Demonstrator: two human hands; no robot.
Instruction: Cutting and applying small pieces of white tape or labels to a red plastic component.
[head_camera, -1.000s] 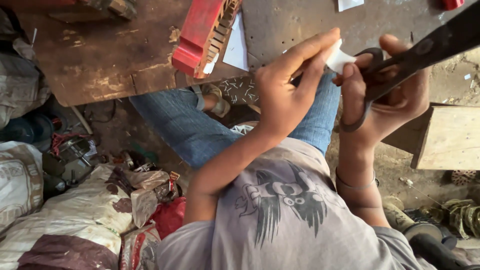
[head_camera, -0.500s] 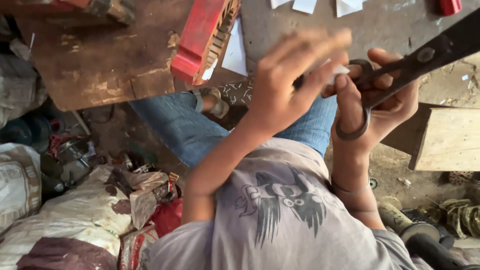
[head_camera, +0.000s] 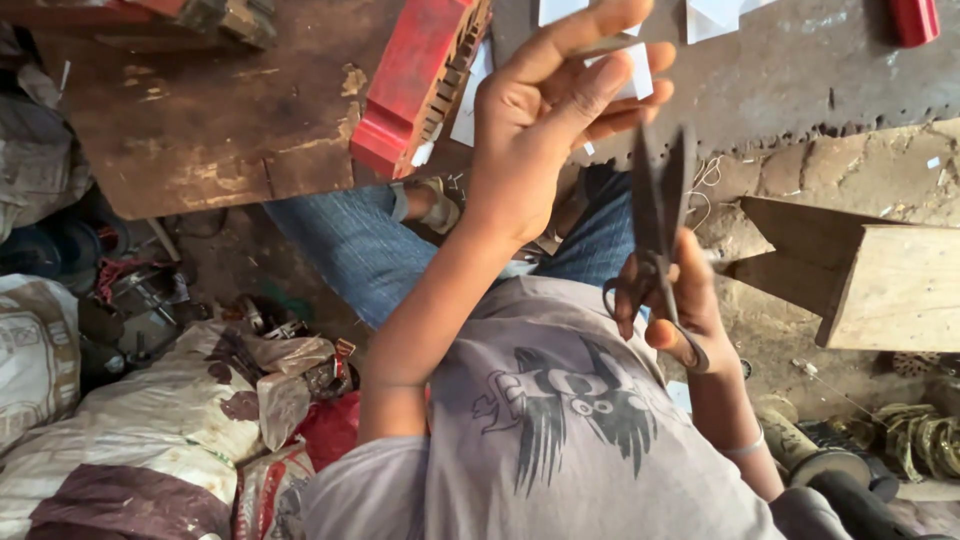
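Dark metal scissors (head_camera: 661, 215) are gripped by the right hand (head_camera: 668, 305), with fingers closed through the handle loops and the blades pointing up, almost shut, just beside the left hand (head_camera: 548, 120). A small white paper piece (head_camera: 632, 68) is pinched between the thumb and the fingers of the left hand, which is raised above the scissors with its fingers stretched out; only part of the paper is seen behind the fingers. Beyond the scissors, further white paper scraps (head_camera: 716, 16) are laid on the grey floor (head_camera: 800, 75). To the left of the scissors, a red wooden block (head_camera: 418, 80) is rested on the edge of a worn brown desk (head_camera: 200, 120). Below the scissors, a grey shirt with a dark bird print (head_camera: 560, 410) is worn, and blue jeans (head_camera: 360, 250) are seen between the shirt and the desk. To the right of the scissors, a pale wooden box (head_camera: 880, 285) is stood on the ground. Far left of the scissors, white and red sacks (head_camera: 150, 430) are heaped beside scrap metal parts (head_camera: 140, 300).
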